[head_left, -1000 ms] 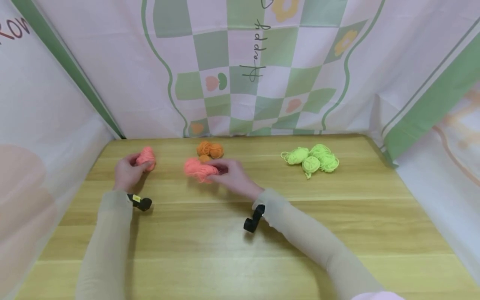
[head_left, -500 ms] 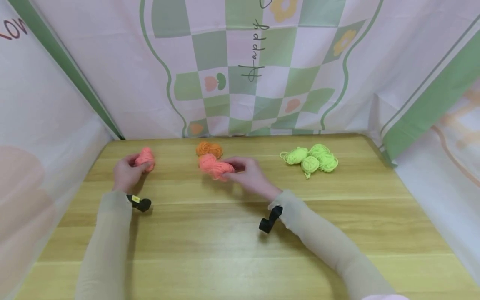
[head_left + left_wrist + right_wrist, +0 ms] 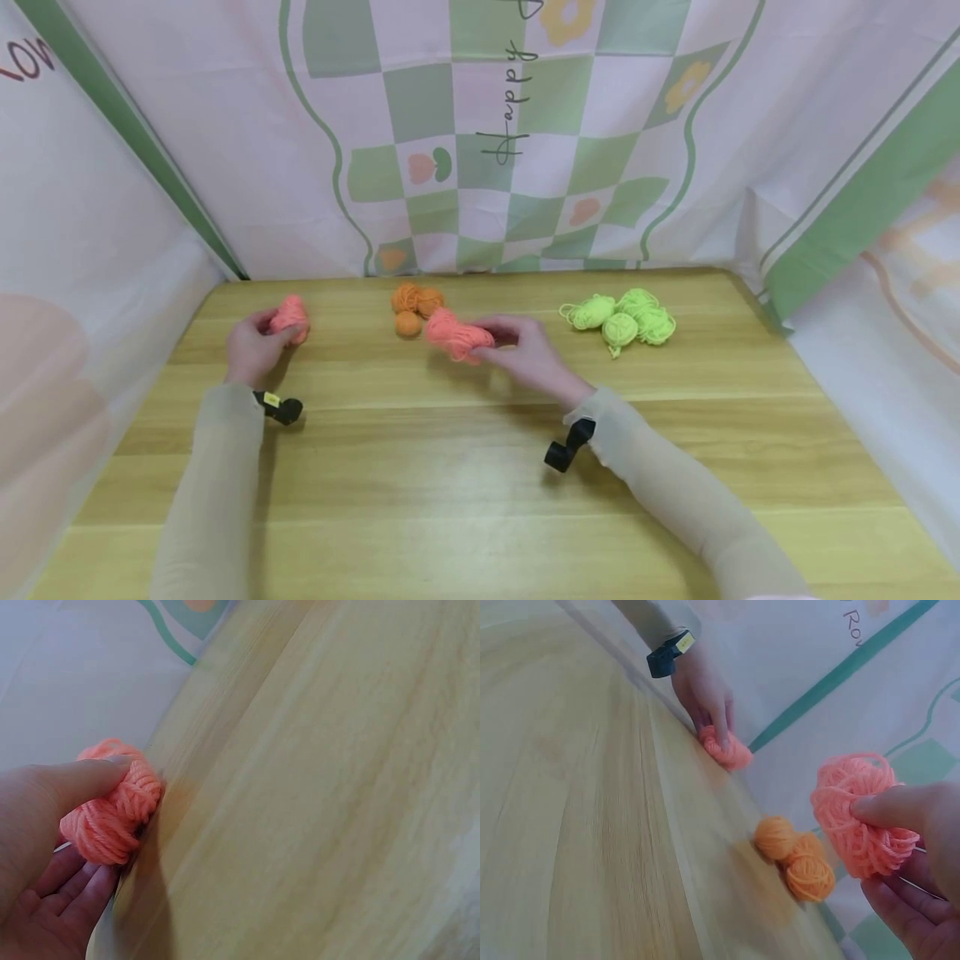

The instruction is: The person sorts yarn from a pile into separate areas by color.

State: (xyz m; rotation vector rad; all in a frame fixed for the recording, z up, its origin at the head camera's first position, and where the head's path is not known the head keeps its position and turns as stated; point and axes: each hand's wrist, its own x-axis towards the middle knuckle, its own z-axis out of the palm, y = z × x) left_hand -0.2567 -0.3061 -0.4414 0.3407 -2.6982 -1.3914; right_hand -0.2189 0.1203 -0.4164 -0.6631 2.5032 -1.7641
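Note:
At the table's left side, my left hand (image 3: 255, 344) grips a coral-pink yarn ball (image 3: 291, 318), thumb on one side and fingers on the other; the left wrist view shows this ball (image 3: 112, 810) at the table surface. My right hand (image 3: 522, 352) pinches a second coral-pink yarn ball (image 3: 457, 335) and holds it above the table, as its shadow shows. In the right wrist view the thumb presses into that ball (image 3: 859, 814). Just left of it, a cluster of orange yarn balls (image 3: 407, 324) lies on the table.
A group of lime-green yarn balls (image 3: 620, 330) lies at the back right of the wooden table (image 3: 420, 483). Patterned cloth (image 3: 517, 192) hangs behind the table and along both sides. Each wrist wears a small black camera.
My right hand has moved to the right with the coral-pink yarn ball, passing in front of the orange balls, which now show fully. The left hand has stayed in place.

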